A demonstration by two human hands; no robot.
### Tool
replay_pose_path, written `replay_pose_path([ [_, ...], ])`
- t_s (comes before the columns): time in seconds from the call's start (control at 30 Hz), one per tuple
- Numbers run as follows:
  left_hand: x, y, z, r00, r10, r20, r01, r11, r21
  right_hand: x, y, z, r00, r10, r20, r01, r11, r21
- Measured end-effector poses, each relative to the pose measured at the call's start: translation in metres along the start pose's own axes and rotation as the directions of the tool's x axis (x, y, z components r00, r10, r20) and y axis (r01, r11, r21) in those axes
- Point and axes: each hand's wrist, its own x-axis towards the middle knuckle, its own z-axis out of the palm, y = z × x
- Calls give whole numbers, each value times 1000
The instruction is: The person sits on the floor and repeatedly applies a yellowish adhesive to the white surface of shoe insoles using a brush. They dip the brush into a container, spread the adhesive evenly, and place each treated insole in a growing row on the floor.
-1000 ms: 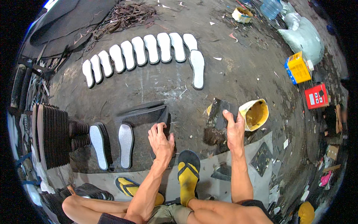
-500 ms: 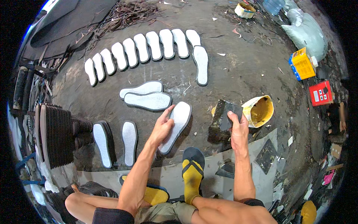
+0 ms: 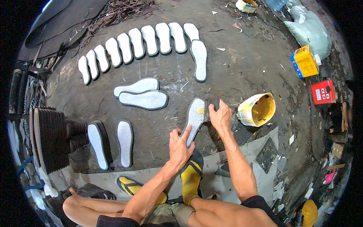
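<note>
My left hand (image 3: 180,146) grips the lower end of a pale grey, dark-edged shoe sole (image 3: 193,118), which is tilted in front of me. My right hand (image 3: 221,116) pinches a dark flat spreader (image 3: 213,103) against the right edge of that sole, near its upper end. A yellow smear, like glue, marks the sole's surface beside the spreader. Right of my right hand stands a white tub (image 3: 245,114) with yellow-brown paste inside. Two overlapping soles (image 3: 143,100) lie left of the held one, and a curved row of white soles (image 3: 145,41) lies beyond.
Near left are a tall stack of dark soles (image 3: 51,138), a short stack topped by a pale sole (image 3: 98,145) and a single sole (image 3: 125,143). At right stand a yellow box (image 3: 305,62), a red box (image 3: 323,92) and a pale sack (image 3: 311,34). My sandalled foot (image 3: 191,178) is close below.
My right hand has moved left from beside the tub, bringing the spreader onto the sole. My left hand has shifted right and down the sole. A yellow smear now shows on it.
</note>
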Motion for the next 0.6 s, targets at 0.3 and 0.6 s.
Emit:
replay_pose_path([
  [0.3, 17, -14, -3, 999, 44, 1, -44, 998, 45, 53, -25, 11, 929, -342, 141, 357, 929, -98],
  [0.6, 13, -17, -8, 997, 51, 60, -49, 998, -28, 30, -12, -17, 770, -618, 159, 637, 762, -120],
])
